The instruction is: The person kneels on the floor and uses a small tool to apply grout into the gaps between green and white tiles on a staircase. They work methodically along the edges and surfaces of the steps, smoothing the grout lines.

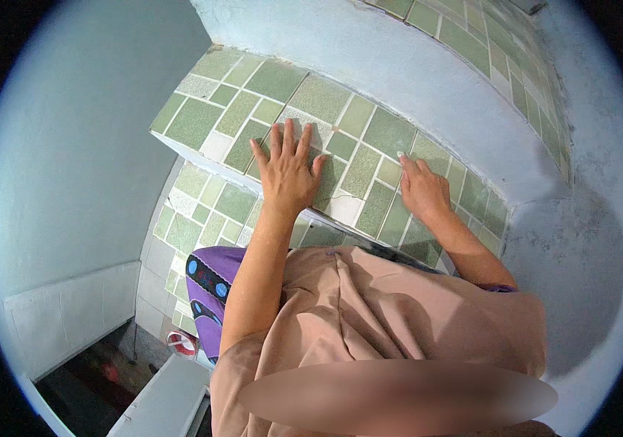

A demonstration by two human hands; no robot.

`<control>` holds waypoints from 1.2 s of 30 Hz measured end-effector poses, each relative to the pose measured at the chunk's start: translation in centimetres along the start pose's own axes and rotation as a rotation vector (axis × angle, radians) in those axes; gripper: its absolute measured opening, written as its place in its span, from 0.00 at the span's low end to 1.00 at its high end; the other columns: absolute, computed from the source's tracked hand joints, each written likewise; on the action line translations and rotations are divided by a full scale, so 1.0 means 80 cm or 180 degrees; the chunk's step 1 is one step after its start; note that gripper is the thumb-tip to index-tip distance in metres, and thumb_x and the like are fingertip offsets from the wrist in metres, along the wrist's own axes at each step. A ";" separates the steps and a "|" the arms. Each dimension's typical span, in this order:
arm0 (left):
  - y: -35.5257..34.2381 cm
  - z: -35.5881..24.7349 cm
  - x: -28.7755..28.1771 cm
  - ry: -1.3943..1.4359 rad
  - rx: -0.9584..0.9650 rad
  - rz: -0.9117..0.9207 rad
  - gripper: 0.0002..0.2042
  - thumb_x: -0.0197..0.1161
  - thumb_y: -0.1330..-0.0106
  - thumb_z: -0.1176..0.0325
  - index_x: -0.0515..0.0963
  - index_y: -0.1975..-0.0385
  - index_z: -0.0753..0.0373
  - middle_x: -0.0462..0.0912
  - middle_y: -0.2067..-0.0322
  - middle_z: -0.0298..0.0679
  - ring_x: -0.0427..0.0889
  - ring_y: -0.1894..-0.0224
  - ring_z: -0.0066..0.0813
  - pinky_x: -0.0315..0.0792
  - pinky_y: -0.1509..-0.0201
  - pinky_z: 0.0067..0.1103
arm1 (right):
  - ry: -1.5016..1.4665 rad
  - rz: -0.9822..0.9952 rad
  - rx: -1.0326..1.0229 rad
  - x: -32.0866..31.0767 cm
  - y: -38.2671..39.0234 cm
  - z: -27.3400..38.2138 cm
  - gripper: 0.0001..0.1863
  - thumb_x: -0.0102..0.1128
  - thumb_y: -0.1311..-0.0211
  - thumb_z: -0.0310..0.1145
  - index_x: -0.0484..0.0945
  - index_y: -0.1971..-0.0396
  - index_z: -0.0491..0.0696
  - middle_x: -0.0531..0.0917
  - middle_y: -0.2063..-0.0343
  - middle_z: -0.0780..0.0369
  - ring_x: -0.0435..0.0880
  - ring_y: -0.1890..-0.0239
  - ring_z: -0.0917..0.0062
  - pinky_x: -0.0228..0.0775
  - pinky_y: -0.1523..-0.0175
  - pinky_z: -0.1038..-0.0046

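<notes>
My left hand (287, 164) lies palm down with spread fingers on a step covered in green, pale and speckled tiles (202, 120), near its left part. Farther right on the same step, my right hand (421, 186) has its fingers bent, with the index fingertip forward at a small white bit (401, 155). I cannot make out whether that bit is held or lies on the tile. A crack runs through the tiles between my hands.
A higher tiled step (455, 36) rises ahead, and another tiled step (191, 197) lies below. A pale wall (64, 160) stands left, a grey wall (559, 269) right. At lower left are a red-and-white container (180, 342), white panels and a dark opening.
</notes>
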State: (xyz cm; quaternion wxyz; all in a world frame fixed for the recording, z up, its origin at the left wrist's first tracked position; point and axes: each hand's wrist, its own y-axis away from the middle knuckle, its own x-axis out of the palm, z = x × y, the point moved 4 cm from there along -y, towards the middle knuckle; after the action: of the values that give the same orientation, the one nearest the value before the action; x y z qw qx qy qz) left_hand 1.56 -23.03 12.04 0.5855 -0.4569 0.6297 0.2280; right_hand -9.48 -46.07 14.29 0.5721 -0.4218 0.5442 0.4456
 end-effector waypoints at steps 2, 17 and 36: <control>-0.004 -0.004 -0.001 0.0059 0.0027 -0.0024 0.29 0.48 0.32 0.48 0.63 0.35 0.56 0.57 0.33 0.49 0.51 0.29 0.51 0.38 0.32 0.57 | 0.0005 -0.0115 0.0187 0.000 -0.001 -0.008 0.17 0.47 0.35 0.35 0.75 0.50 0.47 0.79 0.63 0.53 0.82 0.66 0.56 0.74 0.63 0.55; -0.014 -0.012 0.007 0.0036 -0.0049 -0.0114 0.30 0.46 0.32 0.46 0.59 0.33 0.55 0.55 0.32 0.50 0.49 0.29 0.50 0.35 0.31 0.58 | -0.0218 -0.0327 0.0042 -0.013 -0.014 0.007 0.16 0.49 0.36 0.33 0.77 0.51 0.47 0.80 0.67 0.54 0.82 0.68 0.58 0.75 0.65 0.59; -0.011 -0.013 0.009 -0.0005 -0.0049 -0.0160 0.30 0.44 0.31 0.46 0.59 0.33 0.54 0.56 0.32 0.49 0.50 0.29 0.50 0.36 0.31 0.57 | 0.0357 0.0429 0.0062 -0.029 0.023 0.020 0.19 0.47 0.37 0.33 0.75 0.49 0.43 0.80 0.64 0.52 0.83 0.66 0.56 0.77 0.62 0.57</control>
State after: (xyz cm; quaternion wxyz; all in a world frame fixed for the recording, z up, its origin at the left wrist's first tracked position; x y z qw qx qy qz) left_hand 1.85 -24.54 11.82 0.5880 -0.4768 0.6158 0.2184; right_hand -10.91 -44.22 16.71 0.5135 -0.4030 0.6069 0.4534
